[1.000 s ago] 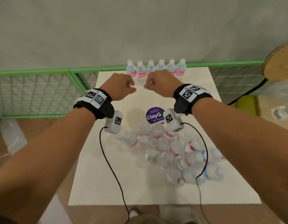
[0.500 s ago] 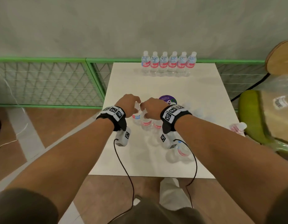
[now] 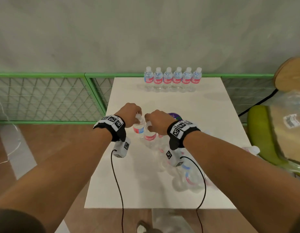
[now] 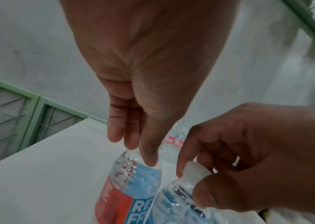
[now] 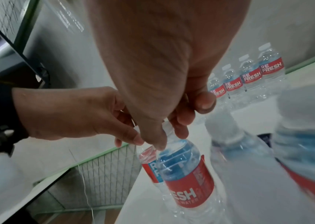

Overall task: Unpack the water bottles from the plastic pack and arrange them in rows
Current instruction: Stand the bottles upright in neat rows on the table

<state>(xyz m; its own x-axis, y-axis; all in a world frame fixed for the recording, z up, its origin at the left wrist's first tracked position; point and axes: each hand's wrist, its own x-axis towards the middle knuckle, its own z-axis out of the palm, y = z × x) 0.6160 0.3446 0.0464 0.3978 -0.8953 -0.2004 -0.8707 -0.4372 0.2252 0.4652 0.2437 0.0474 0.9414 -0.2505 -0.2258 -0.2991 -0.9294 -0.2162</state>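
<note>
Two small clear water bottles with red and blue labels are side by side over the white table (image 3: 137, 190). My left hand (image 3: 136, 116) pinches the cap of the left bottle (image 3: 138, 129), and its fingers (image 4: 131, 136) close on the neck of that bottle (image 4: 131, 189). My right hand (image 3: 148, 124) pinches the white cap of the right bottle (image 3: 150, 137), shown up close as a bottle (image 5: 187, 174) under the right hand (image 5: 162, 136). Several bottles stand in a row (image 3: 172, 79) at the far edge. I cannot tell whether the held bottles touch the table.
A heap of loose bottles (image 3: 188, 175) lies under my right forearm, and one bottle (image 3: 252, 149) sits at the table's right edge. A purple sticker (image 3: 175, 116) is behind my right hand. Crumpled plastic wrap (image 3: 289, 118) lies on a green chair (image 3: 258, 132). A green mesh fence (image 3: 45, 98) runs on the left.
Both hands came back from the far row to the near heap and each took a bottle by its cap. The head view has pulled back from the table.
</note>
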